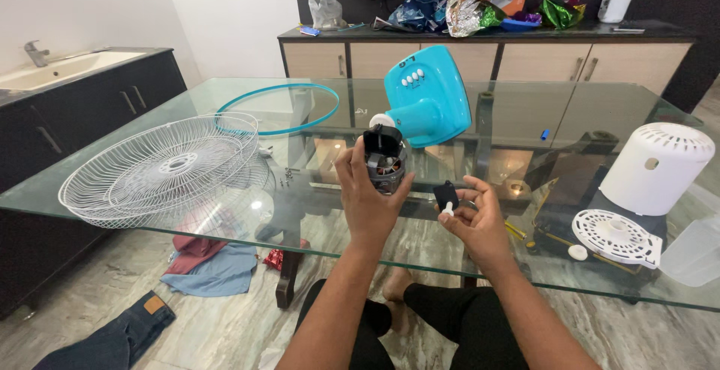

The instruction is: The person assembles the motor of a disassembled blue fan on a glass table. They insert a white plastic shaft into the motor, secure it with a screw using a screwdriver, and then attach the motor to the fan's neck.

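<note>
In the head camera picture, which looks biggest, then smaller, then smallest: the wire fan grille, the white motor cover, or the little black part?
1. Wire fan grille
2. White motor cover
3. Little black part, held in the right hand

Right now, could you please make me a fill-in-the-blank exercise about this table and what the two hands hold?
1. The left hand holds the fan motor above a table made of ____.
2. The right hand pinches a small black part with a ____ knob.
3. The white wire fan guards lie to the ____ of the left hand.
4. The fan base is ____ in colour.

Missing words: glass; white; left; turquoise
</note>
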